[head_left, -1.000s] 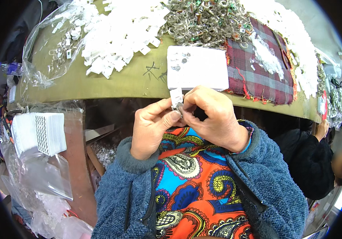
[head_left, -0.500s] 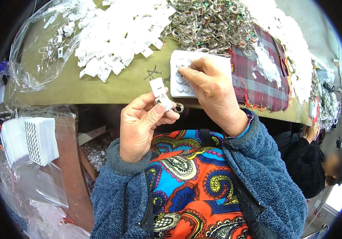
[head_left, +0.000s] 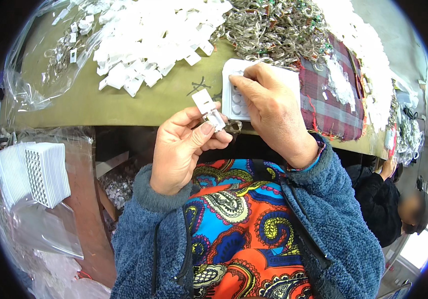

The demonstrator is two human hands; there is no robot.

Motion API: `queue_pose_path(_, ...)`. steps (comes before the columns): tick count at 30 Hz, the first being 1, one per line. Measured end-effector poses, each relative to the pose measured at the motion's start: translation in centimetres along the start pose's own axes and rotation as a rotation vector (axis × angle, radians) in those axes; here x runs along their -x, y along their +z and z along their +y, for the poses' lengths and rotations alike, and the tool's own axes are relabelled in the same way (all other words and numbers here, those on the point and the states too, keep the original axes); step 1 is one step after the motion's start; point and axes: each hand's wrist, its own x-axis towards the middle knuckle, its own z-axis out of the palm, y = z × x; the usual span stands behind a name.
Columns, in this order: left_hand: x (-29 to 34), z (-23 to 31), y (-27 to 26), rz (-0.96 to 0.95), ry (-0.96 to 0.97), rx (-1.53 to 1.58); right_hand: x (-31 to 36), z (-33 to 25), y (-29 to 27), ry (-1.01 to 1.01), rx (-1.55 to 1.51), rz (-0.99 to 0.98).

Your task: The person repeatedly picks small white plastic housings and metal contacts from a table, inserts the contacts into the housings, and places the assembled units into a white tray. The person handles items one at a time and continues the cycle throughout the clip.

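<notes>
Currently, a small white plastic piece [head_left: 204, 103] sits above the near edge of the table, tilted, its upper end leaning to the left. The left hand [head_left: 180, 147] grasps it by its lower part, the thumb on the near face and the fingers behind; a transparent section shows just above the thumb tip. Beside the fingertips hangs 1 small coil of clear wire [head_left: 234, 126], next to the lower end of the piece.

Just to the right, the right hand [head_left: 274, 99] is over a white tray [head_left: 227, 94], palm down, thumb and index finger brought near each other at the tray's far left part. Whether these fingers pinch anything I cannot tell. Small round discs [head_left: 237, 98] sit in the tray's left portion, partly covered by the hand.

Around the tray stretches the olive-covered table [head_left: 139, 109]. Farther back lie a heap of white plastic parts [head_left: 159, 35] to the left and a tangled heap of wire coils [head_left: 274, 32] behind the tray. Plaid cloth [head_left: 319, 109] adjoins the tray on the right, with small clear bits [head_left: 338, 82] on it.

At far left is a clear plastic bag [head_left: 24, 87]; below it stand stacked white trays [head_left: 47, 174]. Near the right edge sits another person in black [head_left: 379, 212].
</notes>
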Motion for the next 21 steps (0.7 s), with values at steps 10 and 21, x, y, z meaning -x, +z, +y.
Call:
queue_pose_path(10, 0.1, -1.1, -0.5, -0.031, 0.028, 0.137, 1.4, -2.2, -1.0, 0.008, -0.253, 0.065)
queue_pose_path(21, 1.4, -1.9, 0.5, -0.072, 0.027, 0.184, 3.1, -3.8, -1.2, -0.022, -0.437, 0.119)
